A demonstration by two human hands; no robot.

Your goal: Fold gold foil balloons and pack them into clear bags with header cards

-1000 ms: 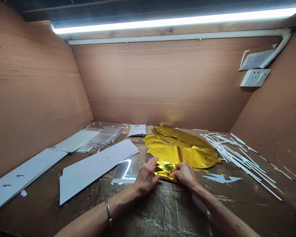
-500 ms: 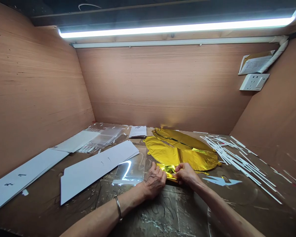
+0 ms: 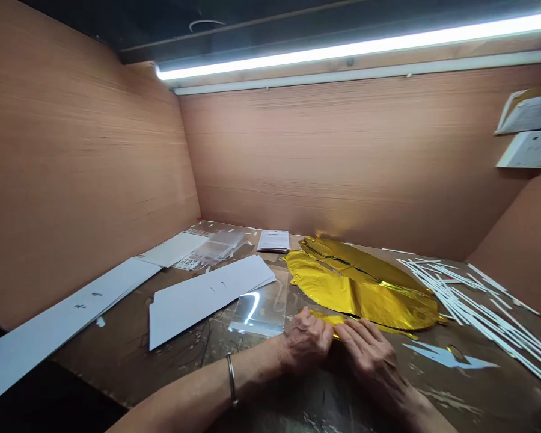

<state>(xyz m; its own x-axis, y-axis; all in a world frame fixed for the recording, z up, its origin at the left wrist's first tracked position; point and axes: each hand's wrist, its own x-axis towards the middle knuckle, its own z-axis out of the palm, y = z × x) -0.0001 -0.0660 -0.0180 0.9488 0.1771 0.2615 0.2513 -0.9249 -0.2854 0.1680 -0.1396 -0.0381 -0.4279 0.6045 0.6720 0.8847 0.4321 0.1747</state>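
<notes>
Between my hands at the front of the table is a small folded piece of shiny gold foil [image 3: 336, 322], mostly covered by my fingers. My left hand [image 3: 309, 340], with a metal bangle on its wrist, is closed with curled fingers on the foil's left part. My right hand [image 3: 367, 349] lies over its right side, fingers together and pressing on it; the fingertips are partly hidden. Just behind them larger gold foil balloons [image 3: 365, 294] lie flat and overlapping. A clear plastic bag [image 3: 261, 307] is left of my left hand.
White card sheets [image 3: 207, 294] and a longer white stack [image 3: 81, 307] lie on the left. Thin white sticks [image 3: 482, 319] are scattered at the right, near a pale blue cut-out [image 3: 451, 355]. A small stack of printed papers [image 3: 273, 240] sits by the back wall.
My view has turned left, so things appear further right. My right hand has gone from pinching the foil's edge to lying over it, and less of the small foil piece shows.
</notes>
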